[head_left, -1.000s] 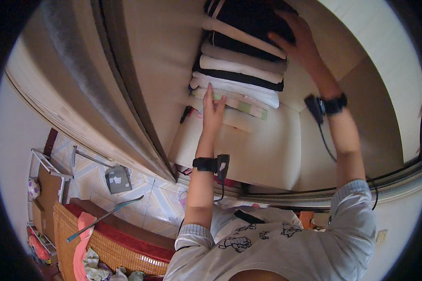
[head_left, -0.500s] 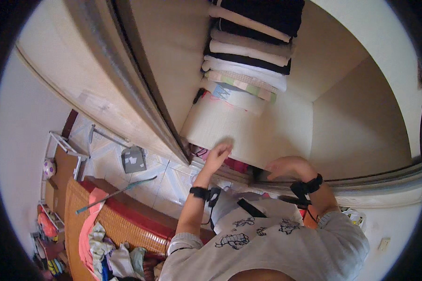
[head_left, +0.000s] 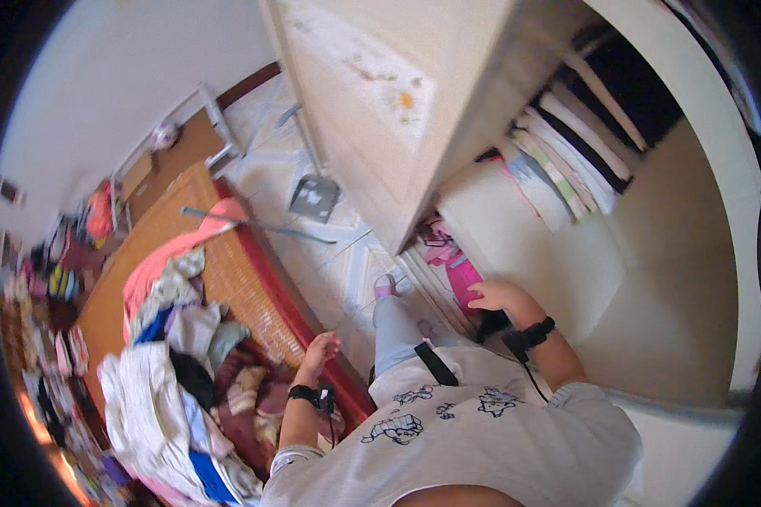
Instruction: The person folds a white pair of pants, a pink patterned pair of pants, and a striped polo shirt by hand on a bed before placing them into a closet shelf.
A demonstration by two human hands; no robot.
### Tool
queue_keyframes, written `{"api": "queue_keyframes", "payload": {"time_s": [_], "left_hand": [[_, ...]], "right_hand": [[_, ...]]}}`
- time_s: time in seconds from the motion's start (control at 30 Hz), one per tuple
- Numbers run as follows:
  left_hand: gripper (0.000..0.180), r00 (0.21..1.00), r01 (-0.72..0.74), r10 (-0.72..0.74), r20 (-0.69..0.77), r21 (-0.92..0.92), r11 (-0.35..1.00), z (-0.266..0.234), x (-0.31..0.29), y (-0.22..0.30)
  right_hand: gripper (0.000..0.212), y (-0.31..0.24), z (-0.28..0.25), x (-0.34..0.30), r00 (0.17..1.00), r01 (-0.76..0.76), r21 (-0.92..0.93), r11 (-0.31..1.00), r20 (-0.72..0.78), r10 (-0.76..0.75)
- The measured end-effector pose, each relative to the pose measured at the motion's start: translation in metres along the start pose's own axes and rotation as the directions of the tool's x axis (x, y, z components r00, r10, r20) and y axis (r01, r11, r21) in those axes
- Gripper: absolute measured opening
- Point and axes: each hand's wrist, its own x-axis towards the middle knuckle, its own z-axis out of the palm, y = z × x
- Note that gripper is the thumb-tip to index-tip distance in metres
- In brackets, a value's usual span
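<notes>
My left hand is over the red edge of the bed, near the heap of clothes; its fingers are loosely apart and it holds nothing. At the front edge of the wardrobe shelf is my right hand, empty with the fingers spread. I cannot tell whether it touches the shelf board. Below that edge, bright pink fabric shows. A stack of folded clothes in black, white, beige and green stands at the back of the shelf.
The wardrobe door stands out to the left of the shelf. A grey dustpan lies on the tiled floor. A thin green stick crosses the bed's edge. Coral cloth lies on the bed's woven mat. Beyond is a ball.
My view has swung left, bringing the bed and clothes heap further in. My left hand has moved from the shelf edge to beside the bed; the right stays near the shelf.
</notes>
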Motion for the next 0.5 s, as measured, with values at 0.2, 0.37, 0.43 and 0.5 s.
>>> {"api": "queue_keyframes", "payload": {"time_s": [0.2, 0.37, 0.43, 0.5], "left_hand": [[0.031, 0.98, -0.06, -0.02, -0.199, -0.384, 0.921, -0.039, -0.054, -0.077], [0.028, 0.978, -0.042, -0.066, -0.197, -0.498, 0.866, -0.039, -0.077, -0.119], [0.027, 0.968, -0.032, -0.112, -0.224, -0.553, 0.833, -0.04, -0.08, -0.121], [0.027, 0.969, -0.033, -0.121, -0.217, -0.594, 0.804, -0.046, -0.074, -0.121]], "right_hand": [[0.054, -0.037, 0.008, 0.055, 0.983, 0.156, -0.095, 0.983, 0.109, -0.145], [0.055, -0.071, -0.018, 0.077, 0.97, 0.179, -0.179, 0.967, 0.194, -0.144], [0.056, -0.074, -0.024, 0.091, 0.959, 0.222, -0.139, 0.965, 0.209, -0.19], [0.056, -0.085, -0.036, 0.098, 0.95, 0.218, -0.053, 0.974, 0.241, -0.2]]}}
